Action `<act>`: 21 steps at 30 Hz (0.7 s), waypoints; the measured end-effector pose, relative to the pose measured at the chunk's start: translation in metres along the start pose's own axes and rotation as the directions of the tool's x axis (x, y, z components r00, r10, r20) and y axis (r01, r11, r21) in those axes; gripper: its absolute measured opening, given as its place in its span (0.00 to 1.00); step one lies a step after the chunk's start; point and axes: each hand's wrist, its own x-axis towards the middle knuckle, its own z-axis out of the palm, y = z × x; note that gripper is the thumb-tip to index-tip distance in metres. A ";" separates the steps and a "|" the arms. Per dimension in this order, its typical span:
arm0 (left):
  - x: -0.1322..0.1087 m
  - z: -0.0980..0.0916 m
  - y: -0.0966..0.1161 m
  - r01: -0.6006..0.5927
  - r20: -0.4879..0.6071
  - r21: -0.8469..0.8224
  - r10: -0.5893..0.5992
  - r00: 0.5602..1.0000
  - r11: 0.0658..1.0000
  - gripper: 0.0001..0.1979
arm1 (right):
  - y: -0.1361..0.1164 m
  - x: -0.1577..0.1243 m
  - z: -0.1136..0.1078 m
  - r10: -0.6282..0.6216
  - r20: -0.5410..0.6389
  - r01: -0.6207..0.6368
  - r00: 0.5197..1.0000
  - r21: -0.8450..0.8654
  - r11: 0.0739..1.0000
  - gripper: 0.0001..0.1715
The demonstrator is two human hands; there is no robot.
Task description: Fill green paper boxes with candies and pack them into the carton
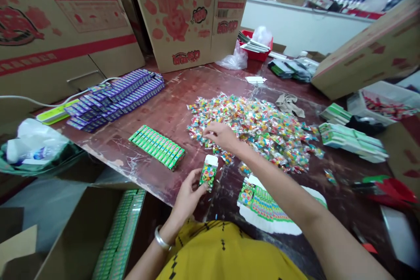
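My left hand [190, 192] holds a small green candy box [209, 174] upright, its white top flap open, thumb in front and fingers behind. My right hand [220, 134] is at the near left edge of a wide pile of small clear candy packets [249, 118] with multicoloured pieces inside. Its fingers are pinched together; what they hold, if anything, is too small to make out. Beyond my left hand lies a neat block of filled green boxes [157, 145]. Under my right forearm, flat unfolded green boxes [269, 205] are fanned out, partly hidden by the arm.
Purple boxes [114, 96] are stacked at the left back. Big cartons [187, 17] stand behind. Below the table edge, an open carton [82, 227] contains rows of green boxes. Flat green box stacks [352, 140] and a clear bin [387, 105] lie right.
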 end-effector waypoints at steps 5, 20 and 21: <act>0.004 0.015 0.008 -0.024 0.037 -0.007 0.025 0.999 1.000 0.16 | -0.014 -0.056 -0.037 0.199 -0.175 -0.125 0.964 0.361 0.924 0.09; 0.009 0.050 0.025 -0.243 -0.050 0.033 0.244 0.968 0.970 0.26 | -0.038 -0.107 -0.022 0.150 -0.262 -0.075 0.953 0.276 0.958 0.09; 0.008 0.051 0.028 -0.248 -0.059 0.037 0.250 0.966 0.968 0.29 | -0.038 -0.111 -0.021 0.188 -0.242 -0.089 0.952 0.370 0.925 0.10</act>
